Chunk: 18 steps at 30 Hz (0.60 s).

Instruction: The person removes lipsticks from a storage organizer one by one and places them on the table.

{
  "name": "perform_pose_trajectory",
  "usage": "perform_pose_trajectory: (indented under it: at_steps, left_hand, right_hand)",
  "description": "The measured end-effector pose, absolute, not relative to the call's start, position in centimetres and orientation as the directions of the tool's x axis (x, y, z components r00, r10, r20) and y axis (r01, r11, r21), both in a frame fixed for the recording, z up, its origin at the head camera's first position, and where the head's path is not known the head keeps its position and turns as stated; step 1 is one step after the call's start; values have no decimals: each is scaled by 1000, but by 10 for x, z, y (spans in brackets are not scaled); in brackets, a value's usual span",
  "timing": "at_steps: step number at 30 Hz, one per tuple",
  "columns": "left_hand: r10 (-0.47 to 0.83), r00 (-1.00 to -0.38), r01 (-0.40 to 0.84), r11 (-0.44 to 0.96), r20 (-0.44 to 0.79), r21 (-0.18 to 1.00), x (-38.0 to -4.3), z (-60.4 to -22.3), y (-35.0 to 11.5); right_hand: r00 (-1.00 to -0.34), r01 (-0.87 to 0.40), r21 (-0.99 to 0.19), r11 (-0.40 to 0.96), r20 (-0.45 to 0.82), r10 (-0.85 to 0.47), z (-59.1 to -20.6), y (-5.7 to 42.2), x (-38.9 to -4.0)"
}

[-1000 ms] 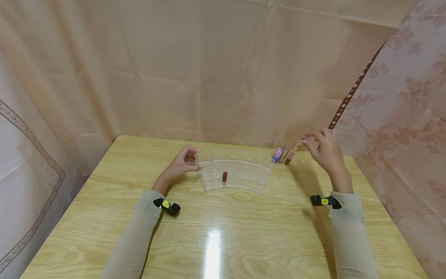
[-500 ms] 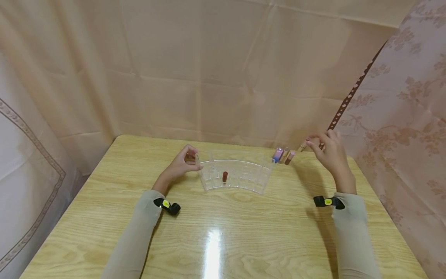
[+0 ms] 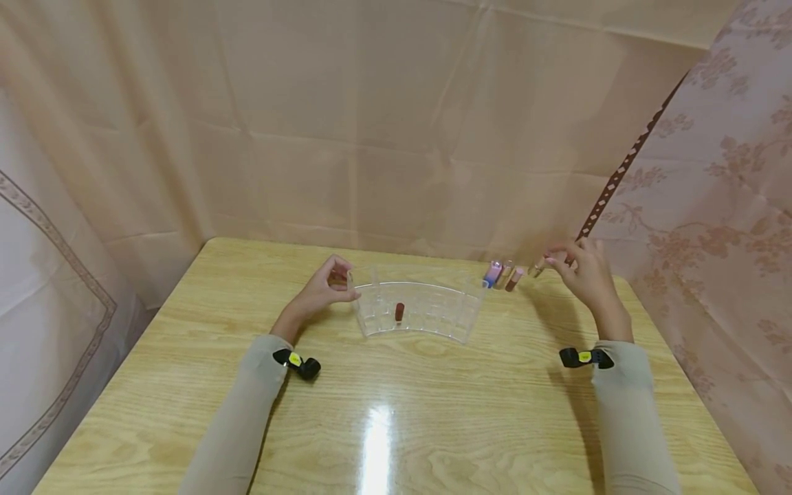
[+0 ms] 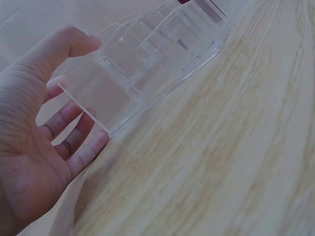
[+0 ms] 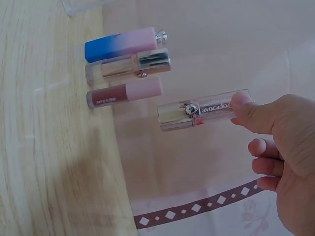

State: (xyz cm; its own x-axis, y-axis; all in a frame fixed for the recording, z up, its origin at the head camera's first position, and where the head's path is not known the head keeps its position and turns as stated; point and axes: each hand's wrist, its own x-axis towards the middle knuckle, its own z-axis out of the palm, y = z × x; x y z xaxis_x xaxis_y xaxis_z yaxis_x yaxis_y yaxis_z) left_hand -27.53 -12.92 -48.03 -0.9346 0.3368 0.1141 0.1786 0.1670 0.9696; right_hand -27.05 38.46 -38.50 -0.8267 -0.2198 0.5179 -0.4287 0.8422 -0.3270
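A clear acrylic organizer with stepped compartments stands mid-table, a dark red lipstick tube upright in one compartment. My left hand grips its left end wall. In the left wrist view, the thumb lies over the top edge and the fingers reach behind the clear wall. Near the back right, my right hand pinches a lipstick by its clear, lettered end between thumb and fingertips. Its pale gold end points toward the other tubes. Whether it touches the table, I cannot tell.
Beside the organizer's right end stand a pink-and-blue lipstick, a clear and gold tube and a brown lip gloss with pink cap. The wooden table ends at a beige curtain behind.
My right hand has moved right with the lipstick, away from the other tubes, then slightly lower. My left hand and the organizer have stayed in place.
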Motion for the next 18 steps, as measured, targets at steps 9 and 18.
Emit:
perform_pose_trajectory:
  at_steps: [9,18]
  left_hand:
    - [335,-937,170,170,105,971,-278,-481,-129]
    - [335,-936,170,169,106,971,-277,-480,-129]
  right_hand:
    - [-843,-424,-336,841,485,-232,-397,391,-278]
    - [-842,-441,-334,833,474,-256,-406,389,-281]
